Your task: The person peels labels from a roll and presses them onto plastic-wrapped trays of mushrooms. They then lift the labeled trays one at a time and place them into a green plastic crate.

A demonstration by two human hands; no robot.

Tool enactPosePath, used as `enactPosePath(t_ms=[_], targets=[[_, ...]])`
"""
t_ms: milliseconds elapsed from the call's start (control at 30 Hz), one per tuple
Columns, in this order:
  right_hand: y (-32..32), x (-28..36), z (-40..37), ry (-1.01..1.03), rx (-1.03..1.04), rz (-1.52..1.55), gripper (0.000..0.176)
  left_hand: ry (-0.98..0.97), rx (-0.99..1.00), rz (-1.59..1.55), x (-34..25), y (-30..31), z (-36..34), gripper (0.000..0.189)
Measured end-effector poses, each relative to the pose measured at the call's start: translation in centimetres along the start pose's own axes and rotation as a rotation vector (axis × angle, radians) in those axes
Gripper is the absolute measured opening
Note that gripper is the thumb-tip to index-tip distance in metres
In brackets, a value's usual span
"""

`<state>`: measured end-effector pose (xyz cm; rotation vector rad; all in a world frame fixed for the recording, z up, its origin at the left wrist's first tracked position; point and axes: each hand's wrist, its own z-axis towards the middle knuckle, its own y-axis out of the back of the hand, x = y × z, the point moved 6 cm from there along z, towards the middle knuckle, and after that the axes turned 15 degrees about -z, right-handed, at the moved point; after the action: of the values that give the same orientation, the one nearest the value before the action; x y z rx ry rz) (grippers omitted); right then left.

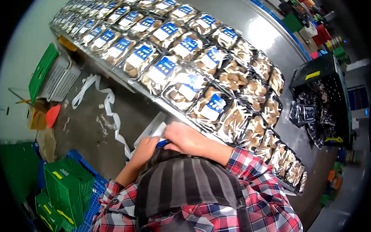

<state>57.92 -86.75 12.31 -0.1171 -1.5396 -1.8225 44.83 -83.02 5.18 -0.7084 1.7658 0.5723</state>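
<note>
My left hand (145, 149) is closed in a pinch on a white label strip (157, 130) at the table's near edge, close to my body. Against it, my right hand (184, 138) has its fingers curled in at the same strip. A small blue label part (163, 143) shows between the two hands; my fingers hide most of it. Just beyond the hands stand film-wrapped trays of mushrooms (210, 108) in rows. Many carry blue-and-white labels, while those toward the right, such as a wrapped tray (253, 94), have none showing.
A long white backing ribbon (110, 101) trails over the floor at left. Green crates (66, 185) stand on a blue pallet (97, 190). On the metal table (234, 15) at right sits a black crate (322, 71) with dark plastic spilling out. A cardboard box (62, 81) stands at left.
</note>
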Motion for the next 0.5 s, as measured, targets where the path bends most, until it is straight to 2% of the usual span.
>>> enactPosePath(t_ms=[33, 133, 167, 267, 300, 333, 367, 400, 433, 467, 500], targets=[[0.1, -0.3, -0.2, 0.013, -0.005, -0.054, 0.015, -0.062, 0.042, 0.082, -0.4, -0.3, 0.0, 0.024], [-1.2, -0.4, -1.1, 0.158, 0.052, -0.149, 0.012, 0.039, 0.037, 0.066, -0.9, -1.3, 0.4, 0.017], [-0.5, 0.0, -1.0, 0.174, -0.006, -0.156, 0.013, -0.008, 0.030, 0.193, -0.3, -1.1, 0.7, 0.010], [-0.7, -0.5, -2.0, 0.185, -0.026, -0.275, 0.012, -0.206, -0.023, 0.329, -0.6, -1.7, 1.6, 0.025], [0.0, -0.5, -2.2, 0.211, -0.062, -0.269, 0.014, 0.009, -0.035, 0.103, 0.2, -1.6, 2.1, 0.025], [0.4, -0.9, -2.7, 0.198, -0.033, -0.190, 0.013, 0.112, -0.129, -0.178, 3.1, -0.7, 2.8, 0.023], [2.1, -1.5, -2.9, 0.136, -0.099, -0.123, 0.011, 0.188, -0.254, -0.464, 5.9, 0.3, 3.3, 0.023], [4.1, -2.4, -3.4, 0.074, -0.165, -0.054, 0.010, 0.357, -0.419, -0.989, 9.3, 0.7, 3.7, 0.025], [6.3, -4.7, -4.0, 0.026, -0.202, -0.034, 0.005, 0.356, -0.530, -1.054, 9.7, 1.8, 3.6, 0.027], [10.9, -11.6, -6.0, -0.551, -0.189, 0.116, 0.006, 0.350, -0.567, -1.191, 8.3, 2.7, 3.1, 0.029], [13.7, -15.7, -6.7, -0.459, -0.284, -0.133, 0.009, 0.298, -0.495, -1.187, 8.9, 3.3, 2.8, 0.029]])
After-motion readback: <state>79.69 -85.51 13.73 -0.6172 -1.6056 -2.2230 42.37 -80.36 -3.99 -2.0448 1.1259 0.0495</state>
